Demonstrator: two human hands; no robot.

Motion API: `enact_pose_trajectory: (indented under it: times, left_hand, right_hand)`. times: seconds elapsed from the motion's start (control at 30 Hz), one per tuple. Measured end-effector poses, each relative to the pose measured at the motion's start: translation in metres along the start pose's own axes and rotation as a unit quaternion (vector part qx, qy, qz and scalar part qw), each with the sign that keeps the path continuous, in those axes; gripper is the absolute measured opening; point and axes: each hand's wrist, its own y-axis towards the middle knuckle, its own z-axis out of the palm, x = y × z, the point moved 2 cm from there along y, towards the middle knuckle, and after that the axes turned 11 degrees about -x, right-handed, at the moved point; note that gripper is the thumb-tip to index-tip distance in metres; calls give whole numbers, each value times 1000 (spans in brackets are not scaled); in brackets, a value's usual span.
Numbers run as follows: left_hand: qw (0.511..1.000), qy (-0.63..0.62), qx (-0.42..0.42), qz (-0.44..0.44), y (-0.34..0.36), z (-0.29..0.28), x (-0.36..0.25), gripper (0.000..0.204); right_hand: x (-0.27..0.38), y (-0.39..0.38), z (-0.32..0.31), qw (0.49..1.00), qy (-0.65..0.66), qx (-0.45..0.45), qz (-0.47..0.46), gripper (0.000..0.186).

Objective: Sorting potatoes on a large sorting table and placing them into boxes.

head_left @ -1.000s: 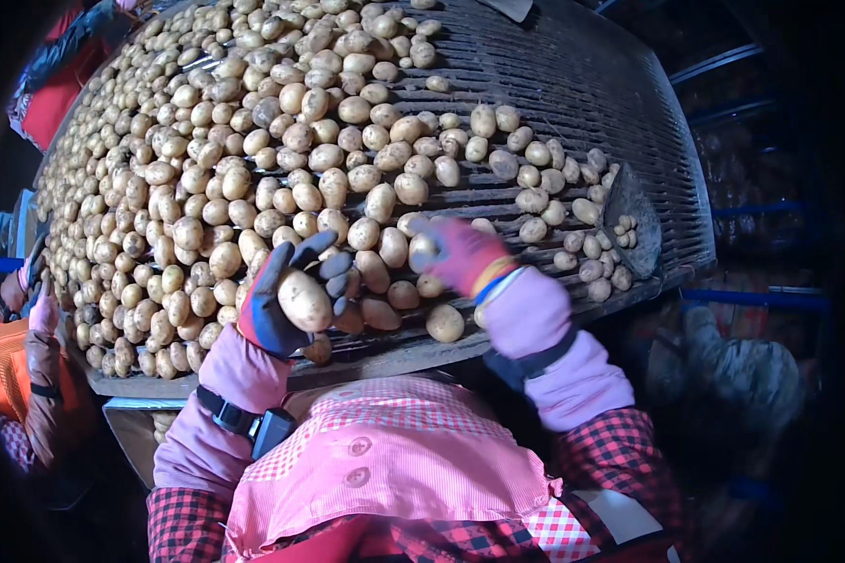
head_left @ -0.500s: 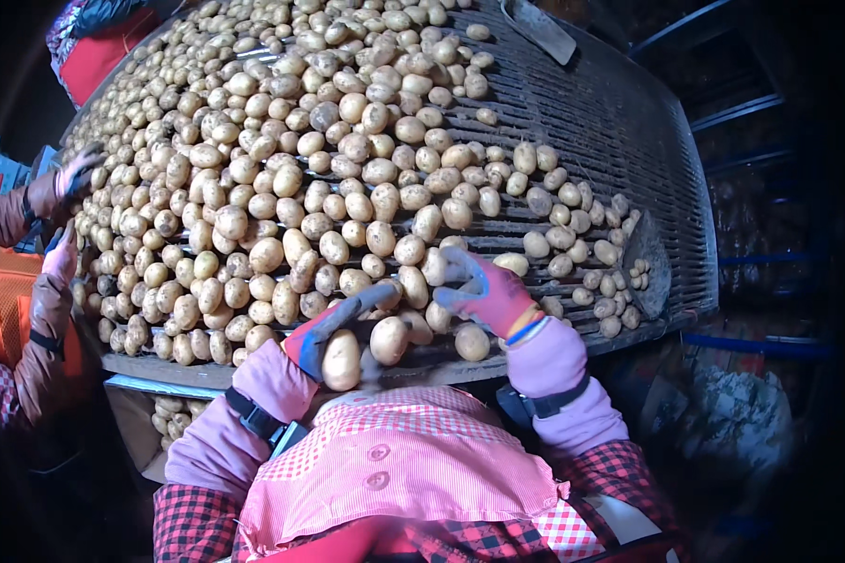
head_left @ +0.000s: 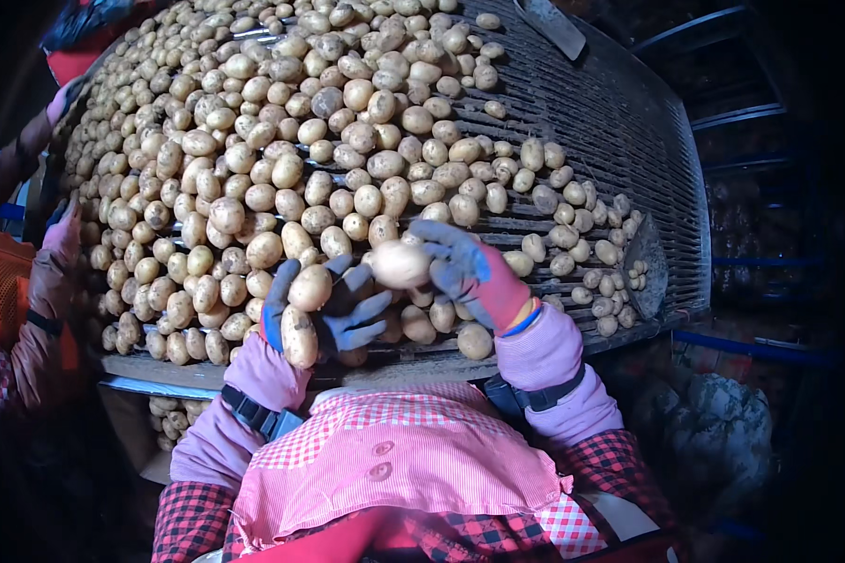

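Observation:
Many dirt-speckled potatoes [head_left: 226,215] lie on the slatted metal sorting table [head_left: 620,131]. My left hand [head_left: 333,310], in a gloved pink sleeve, is palm up near the front edge, holding two potatoes [head_left: 299,336] with some fingers spread. Just to its right, my right hand [head_left: 465,277], in a red and grey-blue glove, has its fingertips on a pale, motion-blurred potato [head_left: 400,266]. More potatoes lie under and behind both hands, partly hidden by them.
A co-worker's gloved hands [head_left: 64,228] and orange-clad body [head_left: 0,281] are at the left edge. A metal scoop [head_left: 552,28] lies at the back. A grey plate [head_left: 645,277] holds small potatoes at the right. A bin [head_left: 127,422] with potatoes sits below the front left.
My left hand has turned palm up and now carries two potatoes rather than one. My right hand has moved onto a blurred potato. The view has shifted, so the table appears lower.

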Motion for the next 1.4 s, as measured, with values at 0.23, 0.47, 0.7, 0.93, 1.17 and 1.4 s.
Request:
enact_pose_trajectory:
  times: [0.23,0.47,0.7,0.93,1.17,1.4]
  left_hand:
    - [997,-42,-30,50,-3,-13,-13,64]
    - [986,5,-124,110,-22,-20,-20,69]
    - [990,-5,-87,111,-49,-33,-19,68]
    - [973,-69,-167,142,-67,-33,-16,64]
    - [998,-32,38,45,-40,-45,-11,69]
    - [975,134,7,178,-72,-11,0,61]
  right_hand:
    - [-57,19,0,740,-667,-69,-59,57]
    - [9,83,-17,861,-450,-109,-211,38]
    - [28,159,-8,852,-514,95,-9,58]
    - [17,131,11,835,-527,119,100,73]
    - [33,44,58,961,-39,247,114,57]
    - [23,153,-17,778,-589,-96,-197,63]
